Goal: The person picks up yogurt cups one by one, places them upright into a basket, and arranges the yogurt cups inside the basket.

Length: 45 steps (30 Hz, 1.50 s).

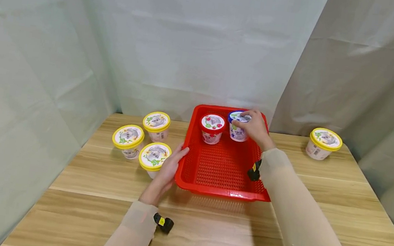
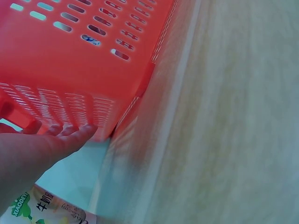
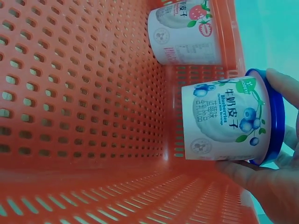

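Through the head view I count four yellow-lidded tubs (image 1: 158, 135), one red-lidded tub (image 1: 211, 135) and one blue-lidded tub (image 1: 238, 134), six in all. I further record one red basket (image 1: 222, 172), one table (image 1: 204, 240), one left hand (image 1: 168, 170), one right hand (image 1: 256, 128), two beige sleeves (image 1: 313, 219) and two black wrist cameras (image 1: 167, 225).

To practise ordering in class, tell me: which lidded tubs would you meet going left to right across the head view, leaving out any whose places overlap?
Leftmost yellow-lidded pale round tub → red-lidded pale round tub → blue-lidded pale round tub → far-right yellow-lidded pale round tub
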Each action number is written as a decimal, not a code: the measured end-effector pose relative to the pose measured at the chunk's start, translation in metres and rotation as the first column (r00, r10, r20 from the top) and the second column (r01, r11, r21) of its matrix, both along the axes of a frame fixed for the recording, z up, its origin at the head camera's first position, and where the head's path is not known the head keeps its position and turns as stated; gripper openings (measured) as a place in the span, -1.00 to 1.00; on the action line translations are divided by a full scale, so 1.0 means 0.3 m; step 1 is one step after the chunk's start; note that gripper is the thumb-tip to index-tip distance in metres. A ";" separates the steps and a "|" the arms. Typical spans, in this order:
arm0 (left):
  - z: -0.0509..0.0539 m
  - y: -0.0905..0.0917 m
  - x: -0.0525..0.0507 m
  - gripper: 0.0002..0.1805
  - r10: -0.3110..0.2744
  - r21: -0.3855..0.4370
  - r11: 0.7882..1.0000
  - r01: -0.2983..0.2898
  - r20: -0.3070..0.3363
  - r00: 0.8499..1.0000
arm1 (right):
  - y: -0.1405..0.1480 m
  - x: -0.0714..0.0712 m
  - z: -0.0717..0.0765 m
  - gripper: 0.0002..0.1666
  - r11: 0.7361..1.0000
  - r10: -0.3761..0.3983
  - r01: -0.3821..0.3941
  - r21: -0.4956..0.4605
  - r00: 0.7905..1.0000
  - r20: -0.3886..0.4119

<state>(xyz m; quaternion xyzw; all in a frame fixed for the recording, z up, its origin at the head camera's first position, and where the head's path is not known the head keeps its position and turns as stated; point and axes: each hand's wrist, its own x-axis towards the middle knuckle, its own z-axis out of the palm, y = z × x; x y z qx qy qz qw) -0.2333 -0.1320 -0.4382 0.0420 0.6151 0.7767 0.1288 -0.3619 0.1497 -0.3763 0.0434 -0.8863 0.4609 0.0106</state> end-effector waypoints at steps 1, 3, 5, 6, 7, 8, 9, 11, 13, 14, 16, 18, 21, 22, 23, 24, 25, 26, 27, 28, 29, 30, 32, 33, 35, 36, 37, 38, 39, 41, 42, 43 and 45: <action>0.000 0.000 0.000 -0.37 -0.001 -0.003 1.000 0.001 0.000 1.000 | 0.001 0.002 -0.001 -0.30 1.000 0.005 -0.005 0.001 1.000 0.001; 0.001 0.001 0.001 -0.37 -0.002 -0.005 1.000 0.002 0.001 1.000 | 0.002 0.003 -0.005 -0.31 1.000 0.016 -0.016 0.008 1.000 0.001; -0.001 0.001 0.001 -0.37 -0.002 -0.005 1.000 0.002 0.002 1.000 | 0.003 0.005 -0.011 -0.32 1.000 0.027 -0.027 0.015 1.000 0.002; -0.002 0.001 0.000 -0.37 -0.002 -0.005 1.000 0.002 0.002 1.000 | 0.004 0.005 -0.013 -0.33 0.999 0.032 -0.032 0.018 0.999 0.006; -0.004 0.001 0.000 -0.37 -0.003 -0.005 1.000 0.003 0.000 1.000 | 0.004 0.005 -0.016 -0.33 0.999 0.038 -0.038 0.021 0.999 0.008; -0.004 0.002 0.001 -0.36 -0.004 0.004 1.000 0.004 -0.001 1.000 | 0.005 0.005 -0.018 -0.34 0.999 0.045 -0.045 0.028 0.999 0.010; -0.005 0.003 0.001 -0.36 -0.004 0.012 1.000 0.004 -0.001 1.000 | 0.005 0.006 -0.019 -0.34 0.998 0.053 -0.054 0.037 0.998 0.014; -0.006 0.006 0.000 -0.36 -0.007 0.035 0.999 0.007 0.001 1.000 | 0.006 0.006 -0.023 -0.34 0.997 0.066 -0.067 0.049 0.997 0.026; -0.007 0.011 0.000 -0.37 -0.012 0.058 0.998 0.012 0.002 1.000 | 0.010 0.007 -0.026 -0.33 0.995 0.078 -0.081 0.060 0.996 0.041; -0.007 0.014 0.000 -0.37 -0.014 0.068 0.998 0.014 0.003 1.000 | 0.012 0.008 -0.027 -0.32 0.994 0.082 -0.085 0.063 0.995 0.050; -0.007 0.018 -0.001 -0.37 -0.019 0.073 0.997 0.019 0.001 1.000 | 0.018 0.009 -0.029 -0.32 0.995 0.081 -0.085 0.051 0.994 0.069; -0.008 0.021 -0.002 -0.37 -0.019 0.074 0.997 0.019 -0.001 1.000 | 0.025 0.010 -0.030 -0.32 0.996 0.083 -0.086 0.035 0.993 0.088; -0.008 0.021 -0.001 -0.38 -0.013 0.071 0.997 0.013 0.000 1.000 | 0.030 0.011 -0.032 -0.32 0.996 0.087 -0.088 0.007 0.990 0.111; -0.008 0.020 -0.001 -0.38 -0.011 0.070 0.997 0.011 0.001 1.000 | 0.030 0.011 -0.032 -0.32 0.996 0.090 -0.091 0.000 0.989 0.117; -0.008 0.019 0.000 -0.38 -0.011 0.070 0.997 0.011 0.002 1.000 | 0.030 0.011 -0.033 -0.32 0.995 0.095 -0.095 -0.002 0.988 0.120; -0.007 0.018 0.001 -0.37 -0.011 0.067 0.998 0.011 0.002 1.000 | 0.030 0.011 -0.033 -0.31 0.995 0.098 -0.099 -0.002 0.988 0.122; -0.006 0.017 0.001 -0.37 -0.010 0.063 0.998 0.009 0.004 1.000 | 0.029 0.012 -0.033 -0.31 0.995 0.101 -0.101 -0.006 0.987 0.124; -0.007 0.016 0.001 -0.36 -0.010 0.062 0.998 0.010 0.004 1.000 | 0.028 0.012 -0.032 -0.31 0.995 0.103 -0.102 -0.013 0.987 0.127; -0.007 0.016 0.000 -0.35 -0.012 0.061 0.998 0.012 0.003 1.000 | 0.027 0.012 -0.032 -0.31 0.994 0.106 -0.104 -0.016 0.986 0.127; -0.007 0.015 0.001 -0.35 -0.012 0.062 0.998 0.012 0.004 1.000 | 0.026 0.012 -0.033 -0.31 0.994 0.107 -0.105 -0.020 0.986 0.128; -0.006 0.015 0.001 -0.35 -0.011 0.064 0.998 0.010 0.006 1.000 | 0.025 0.012 -0.032 -0.31 0.994 0.109 -0.107 -0.022 0.986 0.130; -0.006 0.014 0.002 -0.35 -0.008 0.064 0.998 0.008 0.007 1.000 | 0.024 0.012 -0.033 -0.31 0.994 0.111 -0.109 -0.026 0.985 0.132; -0.004 0.014 0.004 -0.35 -0.007 0.068 0.998 0.006 0.008 1.000 | 0.022 0.010 -0.035 -0.31 0.993 0.118 -0.114 -0.033 0.983 0.138; -0.004 0.013 0.004 -0.35 -0.008 0.067 0.998 0.008 0.008 1.000 | 0.021 0.009 -0.037 -0.30 0.993 0.121 -0.118 -0.029 0.983 0.136; -0.003 0.011 0.005 -0.34 -0.010 0.059 0.998 0.010 0.007 1.000 | 0.019 0.009 -0.038 -0.30 0.992 0.127 -0.124 -0.030 0.982 0.137; -0.002 0.011 0.005 -0.34 -0.011 0.055 0.998 0.011 0.006 1.000 | 0.018 0.008 -0.040 -0.30 0.992 0.128 -0.125 -0.030 0.982 0.136; -0.003 0.009 0.004 -0.34 -0.015 0.051 0.999 0.015 0.004 1.000 | 0.017 0.008 -0.041 -0.30 0.992 0.129 -0.126 -0.029 0.983 0.134; -0.002 0.009 0.005 -0.33 -0.017 0.050 0.999 0.017 0.003 1.000 | 0.015 0.009 -0.040 -0.30 0.991 0.130 -0.128 -0.023 0.983 0.129; -0.003 0.007 0.004 -0.33 -0.020 0.046 0.999 0.020 0.001 1.000 | 0.013 0.009 -0.042 -0.30 0.992 0.130 -0.129 -0.016 0.984 0.125; -0.003 0.006 0.004 -0.33 -0.021 0.046 0.999 0.021 -0.001 1.000 | 0.007 0.009 -0.044 -0.29 0.991 0.131 -0.133 0.003 0.985 0.115; -0.004 0.005 0.002 -0.33 -0.021 0.043 0.999 0.022 -0.004 1.000 | 0.004 0.010 -0.045 -0.29 0.991 0.132 -0.135 0.014 0.985 0.109; -0.005 0.005 0.002 -0.33 -0.019 0.043 0.999 0.020 -0.006 1.000 | 0.001 0.011 -0.045 -0.28 0.991 0.131 -0.135 0.027 0.986 0.103; -0.004 0.005 0.002 -0.33 -0.014 0.043 0.999 0.015 -0.007 1.000 | -0.003 0.012 -0.047 -0.28 0.990 0.128 -0.133 0.049 0.987 0.094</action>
